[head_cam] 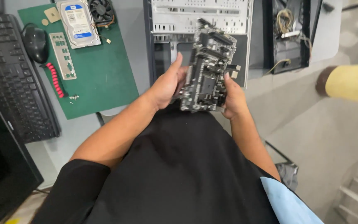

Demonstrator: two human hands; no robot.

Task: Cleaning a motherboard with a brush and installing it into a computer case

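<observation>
While held up above the lap, the motherboard (207, 68) sits tilted between both hands, in front of the open computer case (199, 25) on the counter (320, 37). Left hand (166, 85) grips its left edge, fingers curled round; right hand (233, 97) clamps the lower right edge, thumb on top. Left of the case: green mat (104, 74) carrying a hard drive (78, 23), cooling fan (101, 10), I/O shield (63, 56), red cable (55, 81). Further left, mouse (35, 43) and keyboard (13, 79). A yellow-sleeved arm (351, 82) enters at right.
</observation>
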